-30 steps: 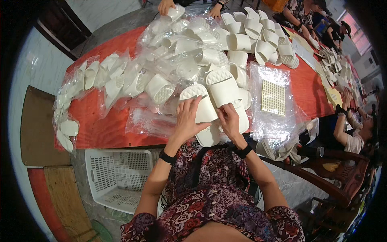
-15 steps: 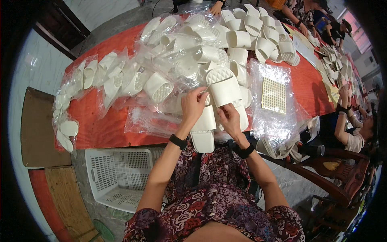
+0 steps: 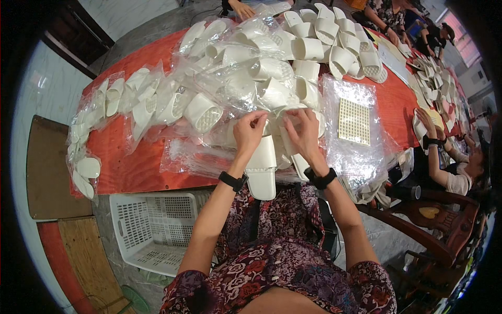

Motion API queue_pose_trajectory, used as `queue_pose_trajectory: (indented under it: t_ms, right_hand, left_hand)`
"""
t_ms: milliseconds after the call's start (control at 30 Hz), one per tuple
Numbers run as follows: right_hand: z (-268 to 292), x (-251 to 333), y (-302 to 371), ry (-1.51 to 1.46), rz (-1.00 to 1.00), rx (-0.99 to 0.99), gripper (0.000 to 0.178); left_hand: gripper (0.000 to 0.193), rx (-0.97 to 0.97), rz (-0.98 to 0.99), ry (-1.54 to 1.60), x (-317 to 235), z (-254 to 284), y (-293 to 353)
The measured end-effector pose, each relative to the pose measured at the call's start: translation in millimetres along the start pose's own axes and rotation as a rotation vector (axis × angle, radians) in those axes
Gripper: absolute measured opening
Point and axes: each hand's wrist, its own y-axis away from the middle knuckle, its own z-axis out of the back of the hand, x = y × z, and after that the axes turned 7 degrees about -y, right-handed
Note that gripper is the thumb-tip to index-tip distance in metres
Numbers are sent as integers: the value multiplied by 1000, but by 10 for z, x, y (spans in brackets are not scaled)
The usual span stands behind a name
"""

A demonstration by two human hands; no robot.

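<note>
My left hand is closed in a pinch beside the upper end of a white slipper, whose other end points toward me over the table edge. What its fingertips hold is too small to make out. Just to the right, my right hand has its thumb and fingers drawn together over other white slippers, covering part of them; whatever is between those fingertips is hidden. Both hands are close together at the front of the slipper heap. Clear plastic bags wrap many slippers to the left.
A sheet of small yellow stickers lies on clear plastic bags at right. The red table has bagged slippers along its left end. Below stands a white plastic basket; a wooden chair is at right. Other people work around the table.
My right hand has moved up and away from the textured white slipper that stood upright before it; that slipper no longer shows there. My left hand stays nearly in place.
</note>
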Motion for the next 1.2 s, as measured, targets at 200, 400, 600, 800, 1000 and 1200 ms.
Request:
queue_pose_trajectory:
  t_ms: [200,400,600,800,1000,1200]
  right_hand:
    - [-228,-192,-100,-100,-17,97,13]
    - [-264,-165,-126,-120,-36,120,17]
    - [-269,-197,-115,-135,-31,157,15]
    - [-243,-193,-88,-64,23,198,13]
    - [-186,-104,-37,-183,41,78,15]
    - [282,188,286,-133,96,14,13]
  left_hand:
    - [16,46,-20,49,26,-27,28]
    - [13,5,-102,63,73,-32,9]
    - [12,66,-99,27,-5,-43,40]
    - [10,46,-142,14,61,-99,52]
    - [9,-19,-123,52,94,-132,49]
    - [12,-3,-66,-19,143,-142,18]
